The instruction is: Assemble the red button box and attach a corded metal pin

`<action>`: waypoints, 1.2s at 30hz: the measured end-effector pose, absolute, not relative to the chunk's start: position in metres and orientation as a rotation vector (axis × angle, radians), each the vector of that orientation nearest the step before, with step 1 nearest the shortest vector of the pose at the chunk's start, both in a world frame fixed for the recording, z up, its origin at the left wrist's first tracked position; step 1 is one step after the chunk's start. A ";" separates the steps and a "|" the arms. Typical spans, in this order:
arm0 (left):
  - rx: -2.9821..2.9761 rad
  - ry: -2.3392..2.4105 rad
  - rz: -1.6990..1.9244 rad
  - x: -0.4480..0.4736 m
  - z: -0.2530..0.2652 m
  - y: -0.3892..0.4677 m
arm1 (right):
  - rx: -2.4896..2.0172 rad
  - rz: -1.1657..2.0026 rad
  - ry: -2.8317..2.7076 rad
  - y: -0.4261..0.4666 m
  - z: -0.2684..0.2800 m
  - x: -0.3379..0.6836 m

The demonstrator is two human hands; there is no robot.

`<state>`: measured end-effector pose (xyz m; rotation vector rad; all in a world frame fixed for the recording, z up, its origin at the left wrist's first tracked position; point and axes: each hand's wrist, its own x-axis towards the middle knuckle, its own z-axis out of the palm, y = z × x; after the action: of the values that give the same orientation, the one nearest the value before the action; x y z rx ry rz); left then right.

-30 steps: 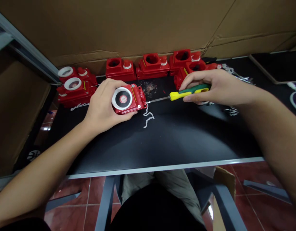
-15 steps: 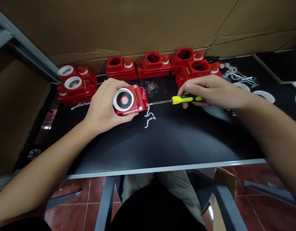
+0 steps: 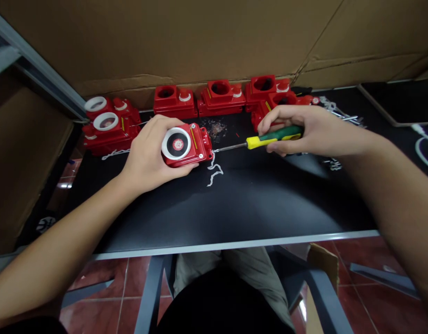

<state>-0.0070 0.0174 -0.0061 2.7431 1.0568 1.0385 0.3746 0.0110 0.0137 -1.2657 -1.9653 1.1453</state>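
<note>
My left hand (image 3: 148, 155) is closed around a red box (image 3: 197, 144) with a white ring (image 3: 164, 147) on its face and a round dark centre bearing a red-and-white emblem. In my right hand (image 3: 304, 127) is a screwdriver (image 3: 269, 137) with a yellow and green handle. Its metal shaft reaches left, and the tip meets the box's right-hand end, by a small lug. From that same end a thin white cord (image 3: 215, 174) trails onto the black tabletop (image 3: 207, 213). The exact seat of the tip is too small to make out.
Two red boxes with white rings (image 3: 105, 121) stand at the left. More red boxes (image 3: 175, 100) with open round holes line the cardboard backing (image 3: 186, 41). Dark debris (image 3: 215, 129) lies behind the held box. Metal rods (image 3: 346, 117) and a tablet-like dark panel (image 3: 401, 102) are at right.
My right hand's fingers have shifted and opened up somewhat around the screwdriver handle, showing more of its green part. The tip stays at the box's end. My left hand keeps its hold.
</note>
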 end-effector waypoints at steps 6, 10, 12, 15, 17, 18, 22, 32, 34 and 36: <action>2.719 1.074 1.001 -0.006 -0.005 0.016 | -1.252 1.152 -1.899 0.010 0.020 0.371; 2.712 1.047 0.999 -0.008 -0.007 0.020 | -1.283 1.158 -1.844 0.008 0.020 0.366; 2.706 1.034 1.007 -0.008 -0.008 0.021 | -1.311 1.132 -1.821 0.006 0.021 0.362; 2.705 1.032 0.994 -0.008 -0.008 0.021 | -1.356 1.106 -1.814 0.004 0.021 0.357; 2.703 1.054 0.981 -0.008 -0.008 0.021 | -1.373 1.120 -1.822 0.004 0.020 0.356; 2.702 1.063 0.981 -0.008 -0.007 0.020 | -1.383 1.130 -1.823 0.005 0.019 0.356; 2.685 1.119 0.958 -0.008 -0.007 0.021 | -1.399 1.100 -1.831 0.008 0.019 0.362; 2.666 1.146 1.004 -0.011 -0.009 0.023 | -1.258 1.134 -1.874 0.011 0.020 0.373; 2.655 1.149 1.000 -0.010 -0.010 0.023 | -1.224 1.135 -1.789 0.011 0.020 0.371; 2.651 1.149 1.000 -0.010 -0.010 0.023 | -1.199 1.142 -1.736 0.011 0.020 0.369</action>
<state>-0.0099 0.0233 -0.0103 2.6507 1.1487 1.0000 0.3685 0.0106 0.0203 -1.1990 -1.7362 1.1421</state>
